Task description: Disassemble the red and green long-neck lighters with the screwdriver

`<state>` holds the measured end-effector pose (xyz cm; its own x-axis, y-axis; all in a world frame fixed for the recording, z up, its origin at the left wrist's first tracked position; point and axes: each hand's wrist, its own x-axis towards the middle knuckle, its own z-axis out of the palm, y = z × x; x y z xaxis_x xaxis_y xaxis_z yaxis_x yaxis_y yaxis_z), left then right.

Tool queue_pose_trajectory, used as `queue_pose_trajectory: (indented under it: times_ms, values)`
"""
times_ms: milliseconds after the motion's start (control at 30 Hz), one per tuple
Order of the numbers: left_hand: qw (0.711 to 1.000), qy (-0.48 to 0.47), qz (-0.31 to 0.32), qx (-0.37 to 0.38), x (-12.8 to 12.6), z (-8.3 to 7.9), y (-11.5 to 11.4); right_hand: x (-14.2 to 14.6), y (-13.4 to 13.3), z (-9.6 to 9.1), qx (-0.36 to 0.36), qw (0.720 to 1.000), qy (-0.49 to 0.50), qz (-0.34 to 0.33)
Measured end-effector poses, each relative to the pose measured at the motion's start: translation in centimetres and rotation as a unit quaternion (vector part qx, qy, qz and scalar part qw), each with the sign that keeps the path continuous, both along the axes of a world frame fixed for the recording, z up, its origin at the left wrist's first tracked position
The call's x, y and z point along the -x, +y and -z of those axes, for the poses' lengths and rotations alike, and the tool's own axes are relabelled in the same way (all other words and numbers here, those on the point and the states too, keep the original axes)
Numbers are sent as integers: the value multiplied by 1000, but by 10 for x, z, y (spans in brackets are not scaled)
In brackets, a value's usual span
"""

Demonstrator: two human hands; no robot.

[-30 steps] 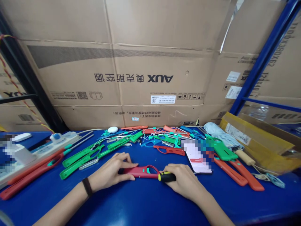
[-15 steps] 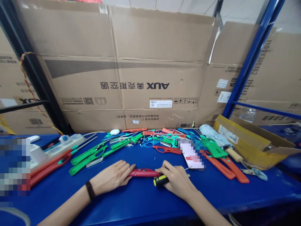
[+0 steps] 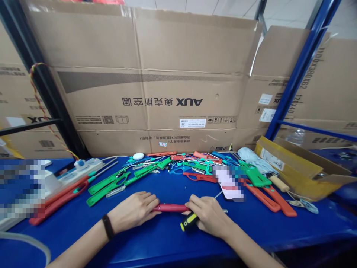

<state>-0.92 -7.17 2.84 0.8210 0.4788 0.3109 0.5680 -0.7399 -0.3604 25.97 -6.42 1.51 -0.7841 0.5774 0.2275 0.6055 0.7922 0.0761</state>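
Note:
Both of my hands hold a red long-reach lighter (image 3: 172, 207) level, just above the blue tabletop. My left hand (image 3: 137, 209) wraps its left end, with a dark band on the wrist. My right hand (image 3: 208, 214) grips the other end, and a short metal tip shows past its knuckles. That same hand also holds a screwdriver (image 3: 189, 221) with a yellow and black handle; its thin shaft points up and right towards the phone (image 3: 230, 186). Fingers hide both ends of the lighter's body.
Behind my hands lies a pile of green casings (image 3: 153, 167), red and blue ones, metal rods and wires. A power strip (image 3: 83, 167) and red lighters (image 3: 63, 201) are on the left. Orange casings (image 3: 263, 197) and an open yellow-taped carton (image 3: 298, 171) are on the right. Cardboard (image 3: 167, 44) walls the back.
The red lighter has turned a little in my hands, and the screwdriver handle has tilted further down. My right hand has shifted slightly over it. The view has moved a little.

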Motion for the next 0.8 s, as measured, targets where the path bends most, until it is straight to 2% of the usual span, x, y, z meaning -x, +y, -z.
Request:
queue_pose_trajectory:
  times_ms: [100,200,333,400,467,567,633,700,800]
  values:
    - [999,46,-1,-7,-13,-5,3,10,4,-7,-2,1000,-8,-29]
    - [998,46,-38,26,-25,-12,4,16,10,-18,-18,999,20,-31]
    - [987,-44,-119,103,-29,-24,6,19,9,-30,-65,990,128,12]
    - [967,-126,-175,133,-27,-28,9,21,5,-33,-57,983,168,35]
    - [926,-228,-226,199,-23,-30,14,22,2,-34,-1,982,174,69]
    - [820,-371,-255,354,-20,-28,25,23,2,-29,115,973,139,141]
    - [756,-437,-250,418,-19,-24,33,24,6,-21,162,965,128,165]
    - [727,-475,-237,435,-21,-19,41,26,13,-14,176,961,141,158]
    - [715,-509,-220,426,-25,-13,49,36,29,-10,175,955,198,135]
